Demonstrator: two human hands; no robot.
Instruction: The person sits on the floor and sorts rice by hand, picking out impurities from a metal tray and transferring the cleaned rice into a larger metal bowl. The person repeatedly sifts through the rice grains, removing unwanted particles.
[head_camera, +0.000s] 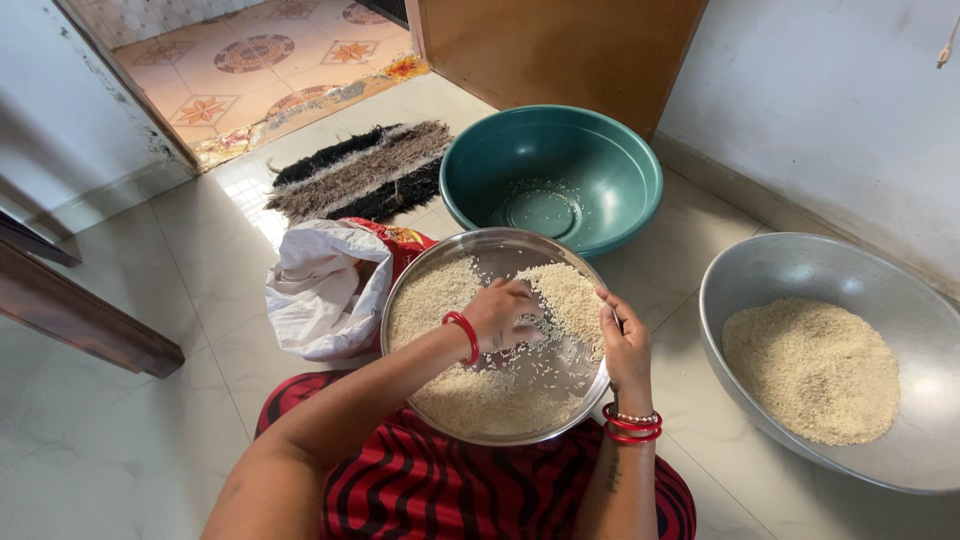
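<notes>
A person sits on the pale tile floor (150, 440) in a red and black striped dress (440, 490), with a round steel plate (497, 245) resting on the lap. The plate is full of raw rice (470, 400), pushed into heaps with a bare shiny patch in the middle. The left hand (503, 315) is down in the rice, fingers curled and spread a little, touching the grains but not holding anything tight. The right hand (625, 345) holds the plate's right rim, thumb on top, and keeps it steady. Both wrists wear red bangles. Just beside the plate on the left is a white sack (320, 290), open at the top. Behind the plate sits a green plastic tub (600, 150) with only a few grains at the bottom. To the right is a big metal bowl (760, 290) with a flat pile of rice in it. A dark shaggy doormat (360, 170) lies near a wooden door. I think the plate could tip, since it sits on the lap and only one hand holds it. Then rice would slide off onto the floor. A quick sweep of the fingers near the rim could also flick grains over the edge.
</notes>
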